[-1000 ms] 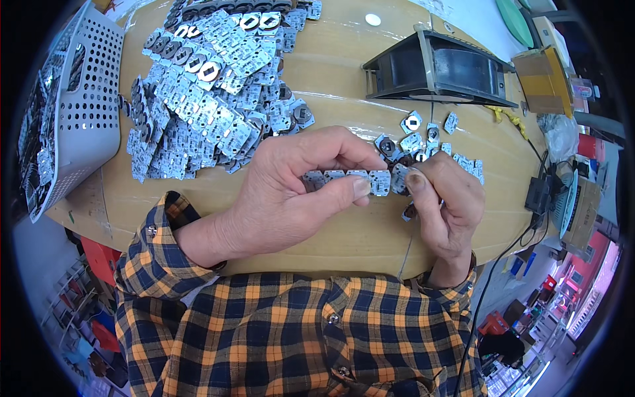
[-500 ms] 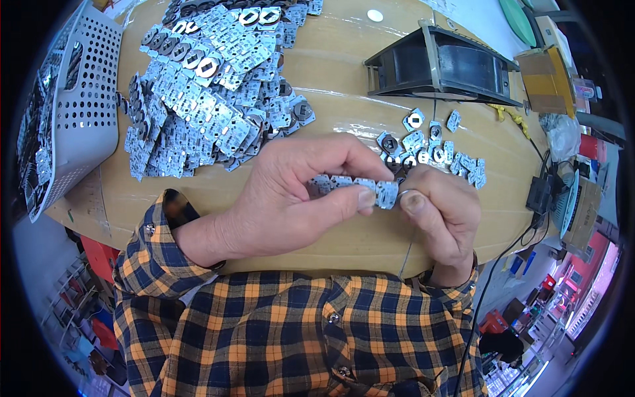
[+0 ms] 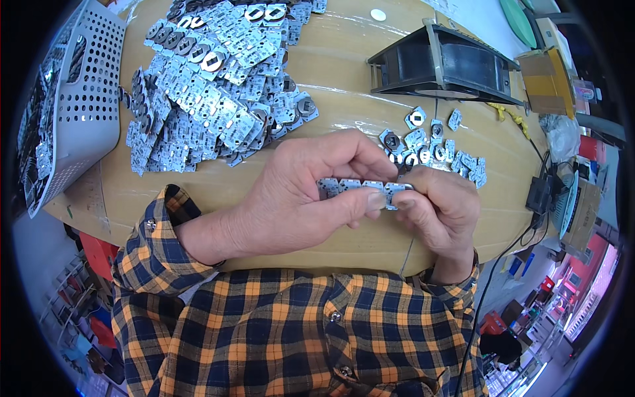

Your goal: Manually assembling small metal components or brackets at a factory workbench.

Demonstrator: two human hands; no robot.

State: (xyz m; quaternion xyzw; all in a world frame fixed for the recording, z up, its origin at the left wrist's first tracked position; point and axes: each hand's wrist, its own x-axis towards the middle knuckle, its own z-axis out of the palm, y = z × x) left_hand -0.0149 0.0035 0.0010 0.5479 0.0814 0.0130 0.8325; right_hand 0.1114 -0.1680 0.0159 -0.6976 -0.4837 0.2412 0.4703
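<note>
Over the table (image 3: pixel 344 63), the left hand (image 3: pixel 291 195) grips a board strip (image 3: pixel 352 184), the right hand (image 3: pixel 443 208) pinching its end.

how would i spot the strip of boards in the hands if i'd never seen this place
On the tan table, find the big heap of boards at upper left. Go down and right to the left hand; the strip runs from its grip to the right hand. Unlike the heap and the loose boards beyond, it is held in fingers.

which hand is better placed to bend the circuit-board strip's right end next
Probably the right hand: it pinches that end, while the left hand grips the circuit-board strip farther left.
</note>
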